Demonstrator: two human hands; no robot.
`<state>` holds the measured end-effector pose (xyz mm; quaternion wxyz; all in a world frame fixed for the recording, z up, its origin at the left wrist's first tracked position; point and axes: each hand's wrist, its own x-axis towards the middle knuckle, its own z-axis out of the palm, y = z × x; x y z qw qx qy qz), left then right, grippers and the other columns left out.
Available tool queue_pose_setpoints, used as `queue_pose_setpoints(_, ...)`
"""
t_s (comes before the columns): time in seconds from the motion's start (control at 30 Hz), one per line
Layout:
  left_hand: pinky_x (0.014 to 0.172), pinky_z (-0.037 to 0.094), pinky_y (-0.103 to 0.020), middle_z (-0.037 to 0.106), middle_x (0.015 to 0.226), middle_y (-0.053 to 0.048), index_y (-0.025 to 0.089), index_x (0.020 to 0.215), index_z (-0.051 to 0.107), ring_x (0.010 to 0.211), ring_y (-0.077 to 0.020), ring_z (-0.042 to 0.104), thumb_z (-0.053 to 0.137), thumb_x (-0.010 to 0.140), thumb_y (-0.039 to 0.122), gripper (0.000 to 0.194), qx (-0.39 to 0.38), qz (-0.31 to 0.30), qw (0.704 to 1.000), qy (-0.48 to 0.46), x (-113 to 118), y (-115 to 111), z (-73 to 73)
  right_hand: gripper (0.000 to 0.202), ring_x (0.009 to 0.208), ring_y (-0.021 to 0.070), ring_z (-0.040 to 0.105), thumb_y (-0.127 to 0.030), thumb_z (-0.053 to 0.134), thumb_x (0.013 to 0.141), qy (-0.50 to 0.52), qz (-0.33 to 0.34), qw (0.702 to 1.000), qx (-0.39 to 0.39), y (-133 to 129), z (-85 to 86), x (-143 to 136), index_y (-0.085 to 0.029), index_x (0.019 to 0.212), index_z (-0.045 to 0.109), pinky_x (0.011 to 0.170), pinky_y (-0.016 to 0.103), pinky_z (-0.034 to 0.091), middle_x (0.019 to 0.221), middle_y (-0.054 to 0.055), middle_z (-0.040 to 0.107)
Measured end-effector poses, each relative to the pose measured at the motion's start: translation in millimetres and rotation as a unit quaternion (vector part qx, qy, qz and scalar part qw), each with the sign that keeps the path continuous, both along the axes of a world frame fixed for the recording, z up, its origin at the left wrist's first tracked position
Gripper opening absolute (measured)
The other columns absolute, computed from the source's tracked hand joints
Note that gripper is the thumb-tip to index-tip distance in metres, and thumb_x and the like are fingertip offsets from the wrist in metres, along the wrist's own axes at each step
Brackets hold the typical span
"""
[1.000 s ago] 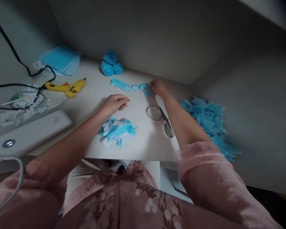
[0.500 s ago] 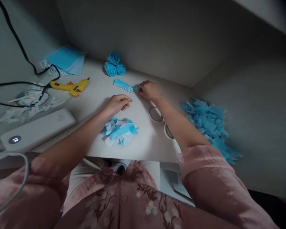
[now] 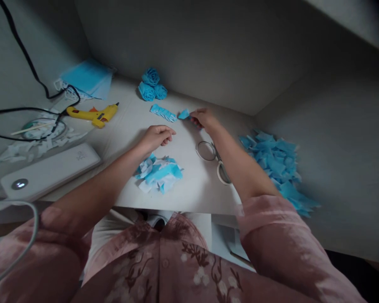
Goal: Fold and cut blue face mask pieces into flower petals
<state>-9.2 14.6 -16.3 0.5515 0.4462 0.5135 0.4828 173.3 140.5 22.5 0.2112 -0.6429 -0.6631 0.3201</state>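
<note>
My right hand (image 3: 204,118) pinches one small blue petal-shaped piece of fabric (image 3: 184,114) by its right end, just above the tabletop. Left of that piece lies a row of overlapping blue fabric pieces (image 3: 163,112). My left hand (image 3: 159,138) rests on the table with its fingers loosely curled in, and nothing shows in them. Close below it is a loose heap of blue and white fabric scraps (image 3: 161,172). Three finished blue rosette flowers (image 3: 151,86) stand stacked at the back.
Scissors (image 3: 206,150) and a tape roll (image 3: 223,173) lie by my right forearm. A large pile of blue pieces (image 3: 276,162) is at right. On the left are a yellow glue gun (image 3: 96,115), a white power bank (image 3: 50,171), blue face masks (image 3: 86,78) and black cable (image 3: 22,46).
My right hand has drawn back slightly to the right and turned, so the blue piece in its fingers now shows more fully. My left hand has stayed where it was.
</note>
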Motion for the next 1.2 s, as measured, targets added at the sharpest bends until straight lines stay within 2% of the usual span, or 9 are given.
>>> queue_pose_setpoints(0.1,0.052,0.038,-0.017,0.062,0.066,0.002,0.012,0.085,0.071,0.052,-0.0048,0.049,0.054,0.089,0.006,0.019,0.003,-0.003,1.0,0.003,-0.4,-0.2,0.1,0.02,0.055,0.0098,0.053,-0.022,0.057,0.098,-0.021,-0.005,1.0,-0.021,-10.0,-6.5,0.2,-0.015,0.088,0.072,0.053,0.023,0.042,0.075,0.006,0.071)
queue_pose_setpoints(0.23,0.052,0.038,-0.017,0.062,0.066,0.003,0.011,0.086,0.071,0.052,-0.0047,0.049,0.054,0.089,0.006,0.018,0.009,-0.005,1.0,0.005,-0.5,-0.6,0.1,0.024,0.053,0.0082,0.05,-0.02,0.054,0.099,-0.066,-0.004,0.998,-0.008,-14.8,-8.1,6.7,-0.012,0.094,0.076,0.055,0.023,0.041,0.073,0.005,0.07)
queue_pose_setpoints(0.37,0.052,0.038,-0.018,0.061,0.066,0.003,0.011,0.086,0.071,0.052,-0.005,0.049,0.054,0.089,0.005,0.018,0.01,0.001,1.0,0.006,0.1,-0.2,-0.4,0.026,0.078,0.0192,0.068,-0.019,0.056,0.095,-0.206,0.007,0.976,0.071,-20.6,2.2,17.1,-0.011,0.09,0.08,0.072,0.029,0.047,0.086,0.015,0.076)
queue_pose_setpoints(0.47,0.052,0.038,-0.018,0.062,0.066,0.002,0.012,0.085,0.071,0.053,-0.0054,0.05,0.055,0.088,0.006,0.018,0.012,0.002,1.0,0.006,0.4,0.4,-0.9,0.034,0.1,0.0278,0.072,-0.019,0.05,0.097,-0.299,0.028,0.943,0.143,-29.0,9.2,20.9,-0.01,0.105,0.082,0.081,0.033,0.048,0.106,0.022,0.078)
queue_pose_setpoints(0.6,0.052,0.038,-0.018,0.062,0.066,0.002,0.012,0.085,0.071,0.053,-0.0057,0.05,0.055,0.088,0.006,0.018,0.015,-0.001,1.0,0.009,0.3,0.8,-1.1,0.039,0.107,0.0233,0.071,-0.018,0.052,0.097,-0.292,0.129,0.931,0.177,-33.8,7.3,15.2,-0.019,0.127,0.075,0.088,0.03,0.048,0.121,0.013,0.077)
queue_pose_setpoints(0.73,0.051,0.038,-0.018,0.061,0.065,0.003,0.011,0.085,0.071,0.052,-0.0051,0.05,0.054,0.089,0.006,0.018,0.01,0.0,1.0,0.008,0.5,0.2,0.3,0.049,0.118,0.0245,0.067,-0.019,0.058,0.095,-0.25,0.215,0.923,0.2,-26.1,-3.6,1.0,-0.015,0.143,0.064,0.101,0.032,0.048,0.13,0.012,0.074)
queue_pose_setpoints(0.87,0.051,0.038,-0.017,0.061,0.064,0.003,0.012,0.084,0.07,0.051,-0.0046,0.049,0.053,0.09,0.005,0.019,0.006,-0.002,1.0,0.003,0.7,0.0,1.8,0.058,0.131,0.0278,0.062,-0.02,0.059,0.094,-0.25,0.237,0.916,0.207,-12.0,-14.1,-10.5,-0.014,0.152,0.055,0.111,0.037,0.046,0.141,0.015,0.07)
queue_pose_setpoints(1.03,0.051,0.038,-0.017,0.061,0.064,0.004,0.012,0.085,0.07,0.05,-0.0042,0.048,0.053,0.09,0.005,0.02,-0.004,-0.001,1.0,0.0,1.0,-0.5,2.5,0.061,0.132,0.0265,0.064,-0.02,0.059,0.094,-0.274,0.247,0.911,0.182,3.1,-21.6,-18.1,-0.017,0.154,0.052,0.109,0.035,0.048,0.146,0.012,0.067)
queue_pose_setpoints(1.2,0.051,0.038,-0.017,0.061,0.064,0.003,0.012,0.084,0.071,0.051,-0.0043,0.049,0.053,0.09,0.004,0.02,-0.001,0.001,1.0,0.001,0.8,-1.7,2.6,0.05,0.123,0.026,0.069,-0.019,0.056,0.097,-0.289,0.176,0.926,0.165,15.7,-21.8,-30.4,-0.02,0.147,0.061,0.102,0.034,0.051,0.134,0.012,0.074)
